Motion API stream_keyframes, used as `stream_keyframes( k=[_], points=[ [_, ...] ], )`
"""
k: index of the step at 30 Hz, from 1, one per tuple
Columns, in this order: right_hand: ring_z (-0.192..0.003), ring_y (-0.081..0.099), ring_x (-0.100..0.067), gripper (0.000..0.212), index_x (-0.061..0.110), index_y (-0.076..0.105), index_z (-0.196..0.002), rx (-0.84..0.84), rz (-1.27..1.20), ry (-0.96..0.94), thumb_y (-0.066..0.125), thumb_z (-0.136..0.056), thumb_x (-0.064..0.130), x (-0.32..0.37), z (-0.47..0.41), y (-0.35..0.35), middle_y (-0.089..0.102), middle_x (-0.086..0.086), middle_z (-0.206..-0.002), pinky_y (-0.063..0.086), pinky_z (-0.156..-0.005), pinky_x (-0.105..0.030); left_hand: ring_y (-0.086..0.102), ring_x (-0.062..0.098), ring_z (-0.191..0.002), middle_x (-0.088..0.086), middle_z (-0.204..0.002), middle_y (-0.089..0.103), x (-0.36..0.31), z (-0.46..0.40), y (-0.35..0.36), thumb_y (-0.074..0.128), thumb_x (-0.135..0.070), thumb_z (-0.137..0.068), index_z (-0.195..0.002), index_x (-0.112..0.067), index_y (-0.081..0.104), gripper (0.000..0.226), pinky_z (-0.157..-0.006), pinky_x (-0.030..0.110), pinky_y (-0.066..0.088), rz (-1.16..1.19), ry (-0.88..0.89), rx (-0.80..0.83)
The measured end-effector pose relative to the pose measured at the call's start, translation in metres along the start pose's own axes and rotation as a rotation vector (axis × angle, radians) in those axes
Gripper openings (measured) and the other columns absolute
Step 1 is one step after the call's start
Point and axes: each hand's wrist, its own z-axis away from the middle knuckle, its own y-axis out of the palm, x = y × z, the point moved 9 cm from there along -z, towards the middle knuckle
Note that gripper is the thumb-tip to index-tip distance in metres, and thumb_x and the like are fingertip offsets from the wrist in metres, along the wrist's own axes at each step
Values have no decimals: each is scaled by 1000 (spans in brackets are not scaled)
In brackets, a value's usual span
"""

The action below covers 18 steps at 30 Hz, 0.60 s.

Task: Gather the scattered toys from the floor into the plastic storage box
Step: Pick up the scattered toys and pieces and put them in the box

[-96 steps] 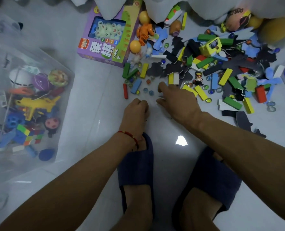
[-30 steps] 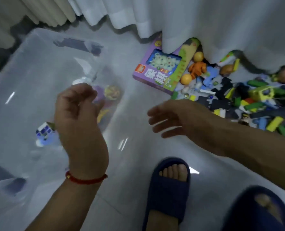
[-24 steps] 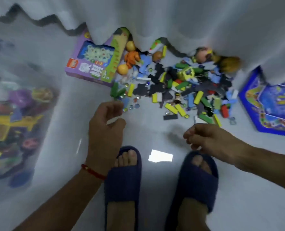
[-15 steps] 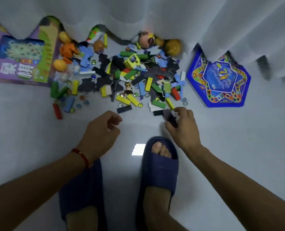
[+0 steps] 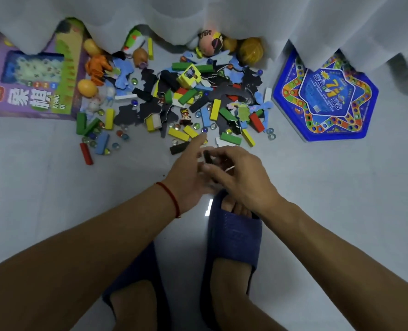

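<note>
The toy pile (image 5: 198, 103) lies scattered on the floor below the curtain: coloured wooden blocks, dark and blue foam shapes, glass marbles, small figures. My right hand (image 5: 243, 180) pinches a dark foam piece (image 5: 206, 156) at the near edge of the pile. My left hand (image 5: 186, 175) lies just beside it, fingers straight, its index finger reaching towards a yellow block (image 5: 178, 134). The two hands touch or overlap over my right slipper. The plastic storage box is out of view.
A purple game box (image 5: 31, 91) lies at the left of the pile and a blue star-shaped game board (image 5: 325, 99) at the right. White curtain (image 5: 198, 17) hangs over the pile's far edge. My feet in dark blue slippers (image 5: 234, 237) stand on the pale floor.
The view swung from the storage box back to the pile. My right hand lifted the dark piece off the floor and moved left; my left hand came right and opened beside it.
</note>
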Motion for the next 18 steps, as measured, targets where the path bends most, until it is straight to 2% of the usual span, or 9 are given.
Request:
stream_keyframes(
  k=[1,2,4,5,7,9,13,18],
  points=[
    [-97,59,-7,29,27,66,-118,30,17,-42,57,-96,44,5,-2,4,65,11,-106,49,-84,-24,68,26,-100,12,-111,69,4,-1,2,43,-54,-97,-123,-4,60,59,-100,52,47,120,-17,45],
    [-98,59,-8,25,24,67,-118,4,59,-81,56,-98,36,4,-6,2,66,8,-108,51,-85,-27,70,26,-91,15,-111,69,6,0,-4,43,-50,-98,-122,-2,59,56,-98,52,49,179,-16,19],
    [-100,59,-16,25,17,64,-120,-101,230,-99,60,-95,20,-13,-16,-9,63,0,-113,53,-87,-37,64,24,-69,15,-98,66,3,2,-26,50,-41,-98,-108,-4,60,40,-85,44,54,210,15,-136],
    [-106,57,-20,35,16,60,-126,-101,348,-85,63,-92,17,-25,-23,-11,60,-5,-120,53,-89,-40,59,24,-67,14,-93,62,1,5,-35,54,-39,-96,-103,-5,59,34,-78,40,54,204,26,-192],
    [-118,50,-28,59,16,48,-140,23,574,-92,71,-85,20,-44,-36,-4,51,-9,-135,50,-93,-43,53,23,-66,12,-87,57,-5,11,-44,56,-35,-95,-101,-7,57,30,-71,36,51,180,42,-232],
    [-122,48,-30,66,16,45,-143,118,682,-167,73,-84,23,-50,-42,6,50,-11,-138,49,-95,-45,51,21,-64,11,-81,56,-10,15,-48,55,-32,-94,-102,-8,57,25,-70,31,48,172,60,-248],
    [-110,52,-29,53,11,50,-137,77,639,-210,68,-87,14,-55,-40,9,56,-12,-124,49,-88,-43,55,21,-60,11,-78,63,-6,17,-55,56,-31,-94,-101,-7,61,26,-67,30,50,109,76,-277],
    [-104,51,-27,40,11,54,-123,58,544,-214,68,-85,14,-52,-33,11,55,-10,-120,47,-86,-38,56,21,-59,10,-76,65,7,20,-62,56,-30,-93,-100,-8,62,24,-68,32,49,93,68,-293]
  ],
)
